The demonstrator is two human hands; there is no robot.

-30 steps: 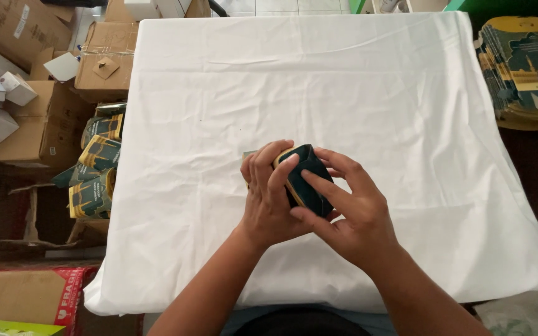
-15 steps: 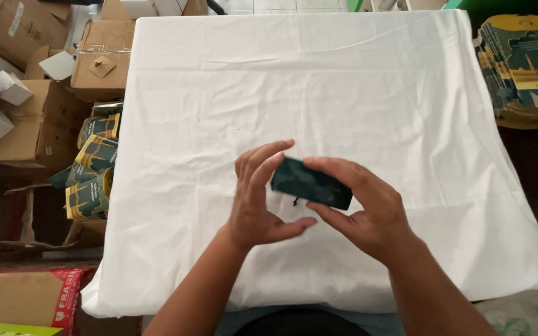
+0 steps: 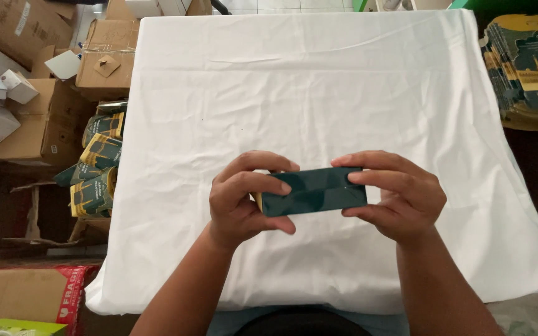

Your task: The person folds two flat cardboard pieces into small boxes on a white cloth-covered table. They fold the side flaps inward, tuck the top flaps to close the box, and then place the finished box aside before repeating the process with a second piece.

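i see both hands pinching the dark green box point(image 3: 314, 191): left hand point(image 3: 241, 202) at 9 o'clock, right hand point(image 3: 400, 196) at 3, over the white cloth point(image 3: 306, 93).

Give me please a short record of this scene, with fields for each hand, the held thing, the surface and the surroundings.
left hand: grips the left end of the dark green box
right hand: grips the right end
dark green box: flat, held level above the cloth
white cloth: wrinkled, covers the table
cardboard boxes: on the floor at left
green and yellow packages: piled beside the table at left
printed stack: at far right
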